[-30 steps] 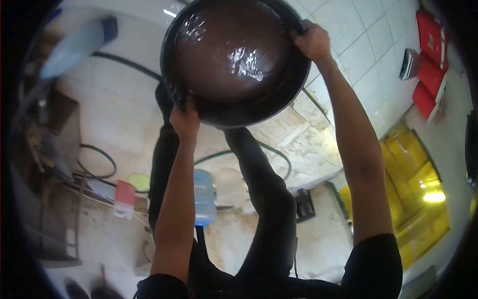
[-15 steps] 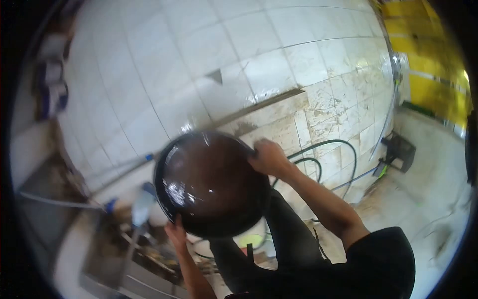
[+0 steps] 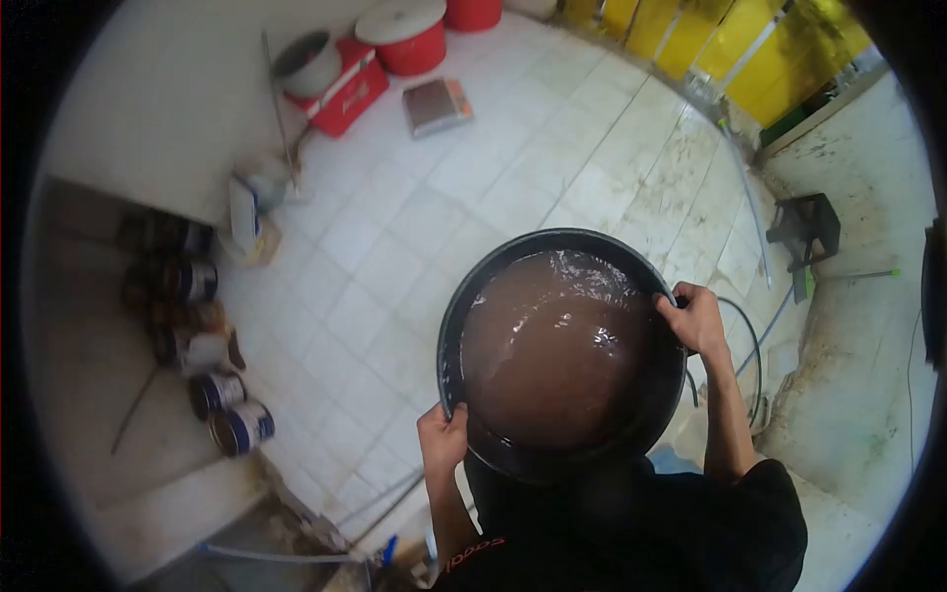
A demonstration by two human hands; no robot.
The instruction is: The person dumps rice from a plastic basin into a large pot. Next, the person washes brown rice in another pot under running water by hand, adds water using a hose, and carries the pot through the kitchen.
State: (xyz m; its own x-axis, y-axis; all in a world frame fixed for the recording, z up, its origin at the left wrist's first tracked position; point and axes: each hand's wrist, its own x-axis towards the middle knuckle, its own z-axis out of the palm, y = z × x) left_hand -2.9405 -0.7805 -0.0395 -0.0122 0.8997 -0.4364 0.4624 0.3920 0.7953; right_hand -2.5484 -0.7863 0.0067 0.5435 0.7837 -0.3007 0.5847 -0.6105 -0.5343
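A large round black basin [image 3: 449, 340] hangs in front of my body, held up over the floor. Brown, murky liquid [image 3: 552, 360] fills much of it, with ripples and bright glints on the surface. My left hand [image 3: 443, 434] is closed on the rim at the near left, thumb over the edge. On the far right side, my right hand [image 3: 693, 318] grips the rim, its thumb on top and its fingers partly hidden beneath.
White floor tiles [image 3: 365, 326] stretch ahead, dirty toward the right. Several paint cans [image 3: 242, 426] line the left. Beyond are red tubs [image 3: 412, 49], a red crate [image 3: 347, 94] and a flat scale-like device [image 3: 436, 107]. A black stool [image 3: 807, 227] and a dark hose [image 3: 755, 345] lie right.
My view has swung toward the left and further across the room, bringing the paint cans and red tubs in. Both hands keep hold of the basin, now more to the right in view.
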